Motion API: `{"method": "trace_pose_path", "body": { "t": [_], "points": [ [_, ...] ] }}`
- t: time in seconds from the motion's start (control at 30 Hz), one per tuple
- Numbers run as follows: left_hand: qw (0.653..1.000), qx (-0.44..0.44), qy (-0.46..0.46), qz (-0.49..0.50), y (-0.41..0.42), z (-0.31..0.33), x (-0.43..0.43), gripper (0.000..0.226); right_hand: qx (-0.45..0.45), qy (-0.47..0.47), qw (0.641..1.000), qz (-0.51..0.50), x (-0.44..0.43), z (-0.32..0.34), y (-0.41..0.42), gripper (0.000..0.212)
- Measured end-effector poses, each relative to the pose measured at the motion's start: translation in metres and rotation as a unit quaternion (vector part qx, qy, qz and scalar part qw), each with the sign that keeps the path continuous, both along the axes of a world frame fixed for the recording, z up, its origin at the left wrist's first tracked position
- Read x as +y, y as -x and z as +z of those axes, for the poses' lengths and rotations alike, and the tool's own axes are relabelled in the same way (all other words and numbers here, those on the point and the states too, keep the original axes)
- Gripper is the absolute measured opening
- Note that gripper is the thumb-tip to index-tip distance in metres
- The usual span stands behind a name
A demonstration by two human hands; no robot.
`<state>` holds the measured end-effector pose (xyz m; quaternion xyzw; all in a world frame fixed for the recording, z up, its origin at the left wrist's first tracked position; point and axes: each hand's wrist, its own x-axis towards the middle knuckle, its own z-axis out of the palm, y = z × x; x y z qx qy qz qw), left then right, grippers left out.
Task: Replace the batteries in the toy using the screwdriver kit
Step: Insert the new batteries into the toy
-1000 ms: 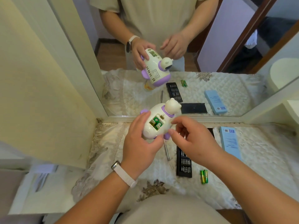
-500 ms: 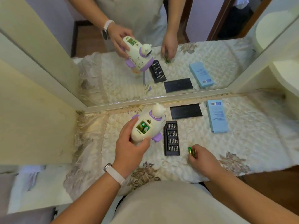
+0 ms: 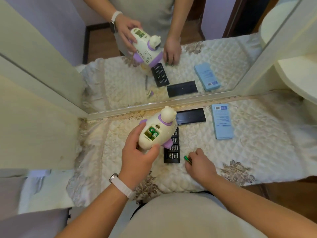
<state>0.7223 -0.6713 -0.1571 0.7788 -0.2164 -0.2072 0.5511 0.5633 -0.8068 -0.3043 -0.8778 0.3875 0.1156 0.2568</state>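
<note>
My left hand [image 3: 137, 153] grips a cream and purple bear-shaped toy [image 3: 158, 130] above the quilted table cover. The toy's battery compartment [image 3: 151, 133] faces me, uncovered, with two green-ended batteries inside. My right hand [image 3: 199, 163] is down on the cover to the right and pinches green batteries [image 3: 187, 159] lying there. The black screwdriver bit tray [image 3: 172, 148] lies between my hands, partly under the toy.
A black tray lid [image 3: 190, 116] and a light blue box [image 3: 222, 121] lie near the mirror [image 3: 171, 69], which reflects the scene. The cream quilted cover [image 3: 257, 148] ends at the front edge near my body. A pale wall panel stands at the left.
My right hand left the toy and dropped to the batteries on the cover at the right. My left hand kept hold of the toy. The camera tilted downward.
</note>
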Motion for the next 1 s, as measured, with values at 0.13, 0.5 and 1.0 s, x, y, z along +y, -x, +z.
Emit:
{"method": "trace_pose_path", "body": {
  "t": [0.13, 0.5, 1.0],
  "points": [
    [0.999, -0.007, 0.029, 0.015, 0.009, 0.014, -0.007, 0.066, -0.089, -0.108, 0.990, -0.025, -0.020, 0.031, 0.002, 0.018],
    [0.993, -0.042, 0.103, 0.035, 0.037, 0.053, -0.045, 0.064, -0.371, -0.209, 0.903, -0.056, -0.072, 0.199, -0.009, 0.024],
    [0.985, -0.100, 0.135, 0.040, 0.073, 0.074, -0.088, 0.067, -0.493, -0.227, 0.839, 0.033, -0.082, 0.265, 0.012, 0.023]
  ]
}}
